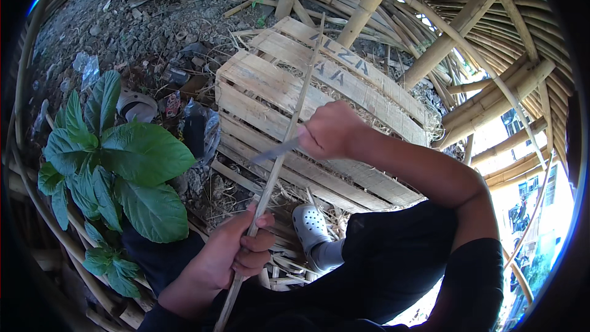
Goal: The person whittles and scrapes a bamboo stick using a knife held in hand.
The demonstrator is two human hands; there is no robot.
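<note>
A long, thin bamboo strip [305, 80] runs from near my lap up across a slatted wooden crate [362, 178]. Low in the view, my left hand [236, 249] is wrapped around the strip's lower part. Farther up, my right hand [332, 130] is a closed fist around a knife, its handle hidden inside the fingers. The knife blade [275, 150] points left and lies across the strip, seemingly against it. Dark lettering marks the crate's top slats, and thin shavings lie on and around it.
A broad-leaved green plant [132, 160] stands at the left. My foot in a pale clog [310, 227] rests beside the crate; another clog [136, 107] lies on the littered soil [117, 31]. Bamboo poles [372, 3] rise behind, and a bamboo structure [498, 104] curves around the right.
</note>
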